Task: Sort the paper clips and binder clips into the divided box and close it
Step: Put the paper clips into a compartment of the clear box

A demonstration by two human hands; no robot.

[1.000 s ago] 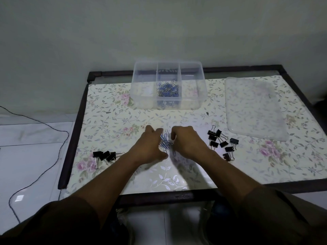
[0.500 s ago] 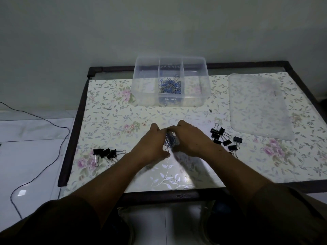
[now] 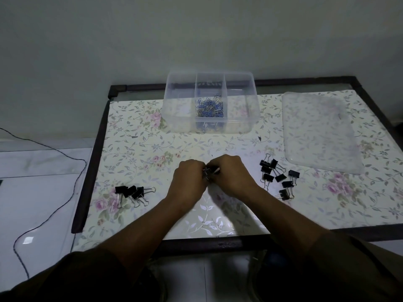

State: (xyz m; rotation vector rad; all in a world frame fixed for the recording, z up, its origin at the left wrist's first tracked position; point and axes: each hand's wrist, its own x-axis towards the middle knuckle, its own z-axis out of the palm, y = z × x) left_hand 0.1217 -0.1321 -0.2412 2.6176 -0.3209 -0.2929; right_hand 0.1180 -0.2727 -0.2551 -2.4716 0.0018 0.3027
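My left hand (image 3: pixel 189 182) and my right hand (image 3: pixel 233 175) are pressed together at the table's middle, cupped around a small bunch of paper clips (image 3: pixel 206 171) that barely shows between them. The clear divided box (image 3: pixel 210 105) stands at the back with blue paper clips (image 3: pixel 209 107) in its middle compartment; its two side compartments look bare. Three black binder clips (image 3: pixel 132 192) lie to the left of my hands. Several more black binder clips (image 3: pixel 278 176) lie to the right. The clear lid (image 3: pixel 320 131) rests flat at the right.
The table (image 3: pixel 135 149) has a floral cover and a dark raised frame. A black cable (image 3: pixel 43 171) trails over the white floor at the left. A plain wall stands right behind the box.
My hands have closed together over the paper clips, which lay visible between them a second ago. The box, lid and binder clips have not moved.
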